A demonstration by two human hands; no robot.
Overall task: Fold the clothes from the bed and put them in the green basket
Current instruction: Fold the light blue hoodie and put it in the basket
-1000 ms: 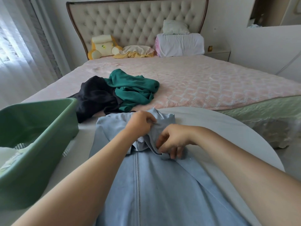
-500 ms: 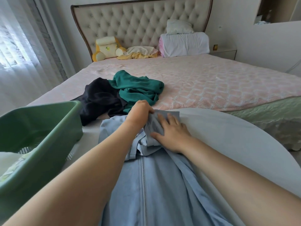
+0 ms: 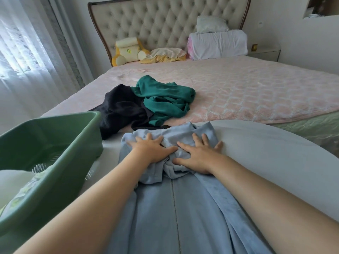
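A light blue zip-up garment (image 3: 176,213) lies spread on a round white table (image 3: 271,154), its collar end bunched toward the bed. My left hand (image 3: 151,148) and my right hand (image 3: 197,155) press flat on that bunched top, fingers spread, side by side. The green basket (image 3: 55,136) stands at the table's left with pale folded cloth inside. On the pink bed (image 3: 256,92) a crumpled teal garment (image 3: 165,99) lies against a black garment (image 3: 121,110).
Pillows (image 3: 218,43), a yellow plush toy (image 3: 128,51) and a tufted headboard (image 3: 165,21) are at the far end of the bed. Sheer curtains (image 3: 23,52) hang at the left. A white wall or cabinet stands at the right.
Both hands let go of the collar fabric they were pinching and now lie flat with spread fingers on it. The view has moved closer to the bed.
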